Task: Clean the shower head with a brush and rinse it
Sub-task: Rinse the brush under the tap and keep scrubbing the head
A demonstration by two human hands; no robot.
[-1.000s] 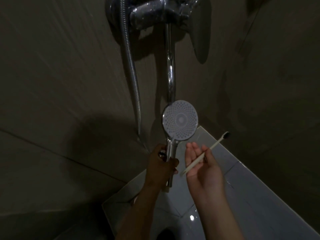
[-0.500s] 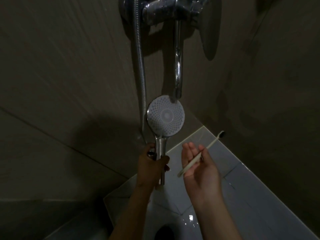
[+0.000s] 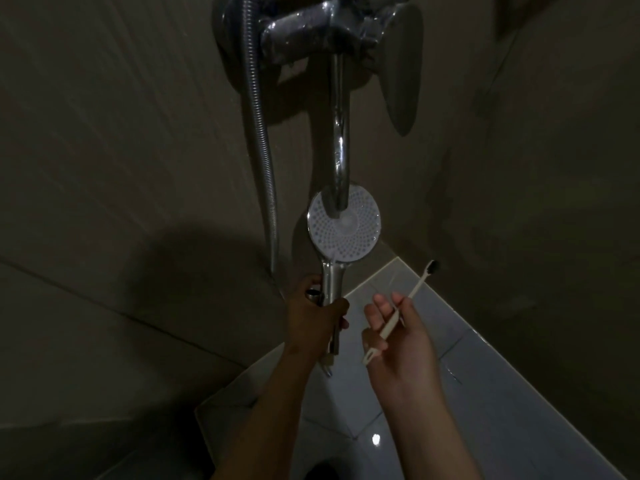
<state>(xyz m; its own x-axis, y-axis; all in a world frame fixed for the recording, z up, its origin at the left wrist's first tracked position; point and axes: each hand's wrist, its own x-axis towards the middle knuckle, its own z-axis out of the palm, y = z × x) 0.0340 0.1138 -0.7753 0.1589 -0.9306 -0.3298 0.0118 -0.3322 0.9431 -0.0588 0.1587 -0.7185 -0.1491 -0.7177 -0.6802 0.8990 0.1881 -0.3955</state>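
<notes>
The round white shower head with a chrome handle faces me, just under the tip of the chrome spout, which overlaps its upper left part. My left hand grips the handle below the head. To the right, my right hand holds a cream toothbrush across its fingers. The brush's dark bristles point up and right, away from the shower head and not touching it.
The chrome mixer tap sits on the dark tiled wall at the top, and its ribbed metal hose hangs down the left side. Pale floor tiles lie below my hands, with a dark drain opening at the bottom edge.
My left hand has shifted the shower head sideways until its face lies under the spout tip. My right hand keeps the toothbrush in the same pose beside it.
</notes>
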